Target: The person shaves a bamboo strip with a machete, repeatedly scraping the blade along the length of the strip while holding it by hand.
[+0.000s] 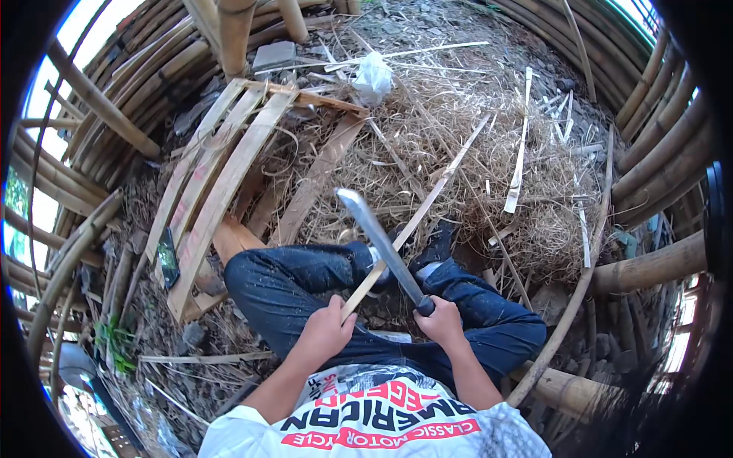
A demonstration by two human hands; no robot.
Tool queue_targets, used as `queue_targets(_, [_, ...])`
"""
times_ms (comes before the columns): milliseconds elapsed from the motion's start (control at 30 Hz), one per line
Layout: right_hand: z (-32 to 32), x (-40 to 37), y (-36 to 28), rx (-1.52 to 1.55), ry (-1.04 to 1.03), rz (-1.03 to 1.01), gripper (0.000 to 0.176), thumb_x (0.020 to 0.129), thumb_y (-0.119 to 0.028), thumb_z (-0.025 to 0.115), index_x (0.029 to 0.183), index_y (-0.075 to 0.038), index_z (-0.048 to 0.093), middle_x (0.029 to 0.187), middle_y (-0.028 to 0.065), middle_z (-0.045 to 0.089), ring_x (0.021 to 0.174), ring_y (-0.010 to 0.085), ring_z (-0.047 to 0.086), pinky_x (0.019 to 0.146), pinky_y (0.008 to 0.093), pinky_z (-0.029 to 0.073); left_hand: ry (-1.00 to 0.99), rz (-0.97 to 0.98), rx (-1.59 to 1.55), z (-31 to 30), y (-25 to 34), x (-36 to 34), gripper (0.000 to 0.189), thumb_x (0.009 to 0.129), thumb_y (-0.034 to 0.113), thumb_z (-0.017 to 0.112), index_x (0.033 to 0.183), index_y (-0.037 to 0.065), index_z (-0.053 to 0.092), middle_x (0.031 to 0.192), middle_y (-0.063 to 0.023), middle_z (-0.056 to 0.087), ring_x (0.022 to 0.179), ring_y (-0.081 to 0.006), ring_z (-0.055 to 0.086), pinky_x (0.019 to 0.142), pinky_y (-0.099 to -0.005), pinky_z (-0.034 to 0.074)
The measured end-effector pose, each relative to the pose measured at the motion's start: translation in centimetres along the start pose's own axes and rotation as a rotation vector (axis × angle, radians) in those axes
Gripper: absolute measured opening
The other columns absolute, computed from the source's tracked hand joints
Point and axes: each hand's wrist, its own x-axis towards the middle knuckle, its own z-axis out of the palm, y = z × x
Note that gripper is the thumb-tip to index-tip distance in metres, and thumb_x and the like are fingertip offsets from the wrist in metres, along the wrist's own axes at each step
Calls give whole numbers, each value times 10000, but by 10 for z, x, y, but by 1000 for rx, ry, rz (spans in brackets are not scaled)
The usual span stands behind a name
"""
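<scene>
My left hand [326, 330] is closed around the near end of a long, pale bamboo strip [429, 201], which slants away up and to the right over my lap. In my right hand [440, 320] is the dark handle of a machete [382, 246], its blade tilted up and to the left. The blade crosses over the strip in this view, just beyond my knees. My legs in dark trousers are folded on either side, with wood dust on the cloth.
Curly bamboo shavings [450, 153] heap up ahead, with a white plastic bag [373, 79] at their far edge. A slatted wooden pallet [229, 172] leans at the left, a phone [167, 258] on it. Another split strip [521, 145] lies right. Stacked bamboo poles [664, 137] surround the spot.
</scene>
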Motion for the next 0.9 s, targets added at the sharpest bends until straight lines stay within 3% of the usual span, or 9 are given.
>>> queue_targets(67, [10, -9, 8, 152, 46, -4, 243, 695, -199, 733, 804, 4, 656, 645, 199, 620, 607, 320, 641, 576, 388, 485, -65, 84, -236, -1, 0, 4, 319, 878, 276, 604, 966, -7, 486, 782, -267, 628, 769, -450, 612, 674, -509, 475])
queue_targets(100, [10, -14, 4, 211, 56, -2, 220, 705, -161, 730, 756, 29, 632, 575, 122, 594, 518, 200, 581, 529, 340, 450, -60, 76, -239, 1, 2, 7, 340, 880, 285, 611, 947, -26, 492, 770, -271, 626, 771, -447, 617, 673, -502, 475])
queue_targets(133, [13, -19, 3, 192, 46, -10, 220, 705, -161, 730, 756, 29, 632, 575, 122, 594, 518, 200, 581, 529, 340, 450, -54, 68, -259, 5, 1, 7, 340, 880, 285, 611, 947, -26, 492, 770, -271, 626, 771, -447, 617, 673, -502, 475])
queue_targets(233, [20, -31, 10, 458, 63, -3, 185, 751, -126, 703, 673, -13, 579, 559, -8, 546, 487, 69, 499, 454, 257, 386, 10, 129, -22, 11, 4, 9, 369, 910, 319, 562, 876, -42, 498, 688, -264, 622, 680, -436, 630, 632, -487, 514])
queue_targets(367, [2, -33, 4, 476, 19, 49, 259, 714, -187, 757, 724, 24, 608, 583, 45, 581, 553, 91, 488, 538, 301, 429, 21, 134, 101, 14, 17, 5, 382, 924, 346, 531, 904, -33, 487, 641, -217, 624, 610, -394, 640, 557, -465, 524])
queue_targets(433, [-2, -30, -8, 388, 41, -49, 249, 764, -175, 735, 670, -4, 580, 558, -30, 527, 517, 53, 438, 478, 263, 374, 15, 141, 88, 19, 17, 4, 372, 919, 330, 539, 914, -38, 488, 640, -214, 625, 611, -392, 641, 556, -463, 524])
queue_targets(600, [9, -9, -23, 299, -116, -55, 250, 734, -188, 737, 686, 15, 600, 529, 38, 529, 514, 88, 428, 495, 308, 394, 3, 150, 54, 16, 16, 3, 269, 890, 201, 547, 941, -57, 490, 633, -227, 616, 620, -403, 639, 569, -480, 521])
queue_targets(700, [12, 10, -24, 121, -177, -112, 229, 672, -211, 706, 729, 2, 643, 654, 228, 603, 669, 390, 626, 607, 411, 488, -55, 101, 49, 6, 15, 2, 246, 886, 169, 533, 951, -62, 481, 645, -238, 615, 637, -410, 639, 582, -491, 519])
queue_targets(900, [4, 37, -6, -32, -147, -118, 231, 654, -215, 693, 706, 4, 643, 652, 226, 608, 677, 382, 639, 604, 423, 491, -127, 77, 11, 5, 16, 9, 191, 872, 124, 513, 918, -49, 449, 662, -260, 611, 633, -427, 630, 583, -499, 512])
